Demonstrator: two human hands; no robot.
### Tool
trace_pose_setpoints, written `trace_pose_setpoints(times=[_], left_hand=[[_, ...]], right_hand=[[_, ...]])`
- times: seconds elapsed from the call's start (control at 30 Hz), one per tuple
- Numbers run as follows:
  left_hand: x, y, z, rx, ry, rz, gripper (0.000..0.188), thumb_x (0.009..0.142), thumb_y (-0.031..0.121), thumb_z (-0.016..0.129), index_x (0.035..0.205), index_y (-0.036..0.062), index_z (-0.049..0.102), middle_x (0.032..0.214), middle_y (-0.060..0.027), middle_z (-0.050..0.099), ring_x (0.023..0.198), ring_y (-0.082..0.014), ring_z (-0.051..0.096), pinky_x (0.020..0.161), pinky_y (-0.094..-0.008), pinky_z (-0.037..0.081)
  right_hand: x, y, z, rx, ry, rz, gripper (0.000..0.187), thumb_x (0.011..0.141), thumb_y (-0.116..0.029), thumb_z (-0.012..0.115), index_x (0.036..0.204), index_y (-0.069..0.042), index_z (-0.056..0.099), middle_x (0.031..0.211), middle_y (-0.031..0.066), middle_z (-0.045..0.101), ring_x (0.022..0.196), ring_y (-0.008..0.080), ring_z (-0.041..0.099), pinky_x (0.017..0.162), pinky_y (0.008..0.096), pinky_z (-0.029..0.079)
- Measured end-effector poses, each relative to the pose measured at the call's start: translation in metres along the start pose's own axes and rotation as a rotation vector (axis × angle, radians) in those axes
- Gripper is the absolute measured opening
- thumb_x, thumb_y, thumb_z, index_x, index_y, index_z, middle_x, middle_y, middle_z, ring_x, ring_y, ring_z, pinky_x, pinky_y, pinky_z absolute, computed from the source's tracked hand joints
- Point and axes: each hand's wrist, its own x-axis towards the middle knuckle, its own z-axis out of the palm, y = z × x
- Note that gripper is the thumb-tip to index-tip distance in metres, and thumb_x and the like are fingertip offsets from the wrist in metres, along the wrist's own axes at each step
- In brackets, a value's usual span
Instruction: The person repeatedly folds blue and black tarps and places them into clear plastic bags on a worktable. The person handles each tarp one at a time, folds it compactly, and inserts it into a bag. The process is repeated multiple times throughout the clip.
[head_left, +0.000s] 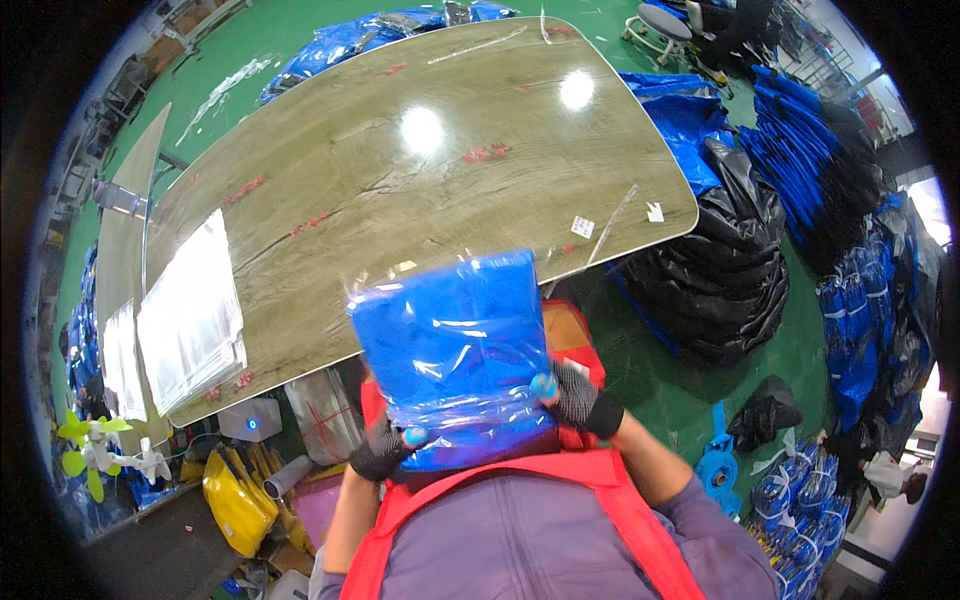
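Both gloved hands, left hand (383, 450) and right hand (578, 395), are clamped on a blue bagged package (450, 350) held above the lap, with clear bags (190, 315) stacked at 9 o'clock and white labels (583, 227) at 1 o'clock on the table (420, 170).

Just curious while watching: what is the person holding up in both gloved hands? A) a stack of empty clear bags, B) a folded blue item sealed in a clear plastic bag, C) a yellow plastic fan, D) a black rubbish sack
B: the left hand and right hand grip the lower corners of a blue bagged item in glossy clear film, held in front of the table.
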Motion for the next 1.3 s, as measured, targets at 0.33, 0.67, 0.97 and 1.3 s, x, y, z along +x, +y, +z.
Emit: trace_pose_setpoints(times=[0.33, 0.67, 0.97, 1.3], left_hand=[[0.053, 0.12, 0.019, 1.094, 0.333, 1.185, 0.044, 0.082, 0.027, 0.07, 0.124, 0.0281, 0.056, 0.138, -0.0129, 0.048, 0.125, -0.043, 0.046, 0.106, -0.0603, 0.027], [0.078, 0.106, -0.015, -0.06, -0.112, 0.415, 0.085, 0.073, 0.042, 0.081, 0.137, 0.0029, 0.043, 0.126, -0.0113, 0.057, 0.111, -0.0243, 0.057, 0.096, -0.0392, 0.047], [0.043, 0.122, 0.027, 0.052, -0.011, 0.435, 0.067, 0.076, 0.029, 0.079, 0.129, 0.0012, 0.049, 0.115, -0.0104, 0.06, 0.105, -0.02, 0.057, 0.094, -0.0347, 0.045], [0.072, 0.101, 0.005, 0.073, 0.332, 0.596, 0.046, 0.088, 0.033, 0.064, 0.12, 0.0009, 0.057, 0.113, -0.0123, 0.062, 0.104, -0.018, 0.056, 0.093, -0.0341, 0.043]], right_hand=[[0.099, -0.077, -0.059, 0.119, 0.16, -0.336, 0.049, 0.08, -0.027, 0.076, 0.117, -0.005, 0.054, 0.116, 0.0095, 0.058, 0.106, 0.0183, 0.054, 0.094, 0.0328, 0.045], [0.082, -0.132, -0.039, -0.769, 0.164, -0.743, 0.094, 0.062, -0.045, 0.085, 0.135, -0.005, 0.041, 0.129, 0.0172, 0.051, 0.112, 0.0315, 0.054, 0.099, 0.0412, 0.041], [0.102, -0.113, 0.0, -0.852, -0.011, -0.455, 0.079, 0.061, -0.061, 0.078, 0.105, 0.002, 0.059, 0.088, 0.0235, 0.065, 0.084, 0.0379, 0.066, 0.074, 0.0423, 0.052], [0.095, -0.068, -0.036, -0.29, 0.045, -0.515, 0.064, 0.076, -0.04, 0.077, 0.129, -0.011, 0.056, 0.118, 0.0196, 0.063, 0.112, 0.0324, 0.059, 0.095, 0.0401, 0.047]])
